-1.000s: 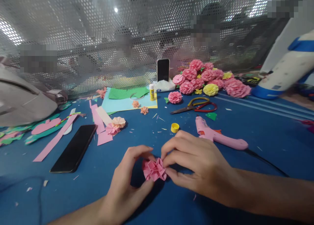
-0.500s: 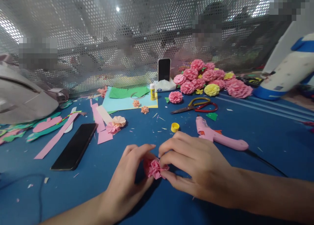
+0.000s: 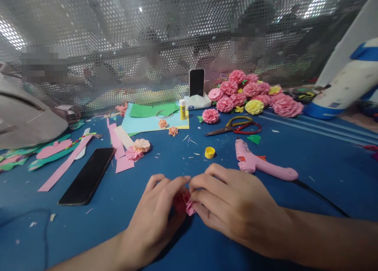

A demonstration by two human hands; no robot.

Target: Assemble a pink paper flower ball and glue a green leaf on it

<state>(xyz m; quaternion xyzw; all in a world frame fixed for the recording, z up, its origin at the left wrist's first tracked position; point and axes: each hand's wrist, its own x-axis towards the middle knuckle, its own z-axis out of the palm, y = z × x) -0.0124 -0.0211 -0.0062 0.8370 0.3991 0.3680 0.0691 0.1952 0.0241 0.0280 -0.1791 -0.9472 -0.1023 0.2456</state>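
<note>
A small pink folded paper flower (image 3: 185, 202) sits low over the blue table (image 3: 310, 156), pinched from both sides. My left hand (image 3: 153, 219) closes on its left side, fingers curled over the top. My right hand (image 3: 233, 204) presses it from the right with thumb and fingertips. The fingers cover most of the flower; only a small pink part shows between them.
A pink glue gun (image 3: 262, 164) with its black cord lies just behind my right hand. A yellow cap (image 3: 210, 152), scissors (image 3: 236, 127), a black phone (image 3: 88, 176), paper strips (image 3: 118, 149), coloured sheets (image 3: 153, 119), a glue stick (image 3: 182, 109) and a heap of paper flowers (image 3: 251, 93) lie farther back.
Both hands have closed tighter around the pink flower. It was spread open and plainly visible a second ago and is now squeezed and mostly hidden by the fingers.
</note>
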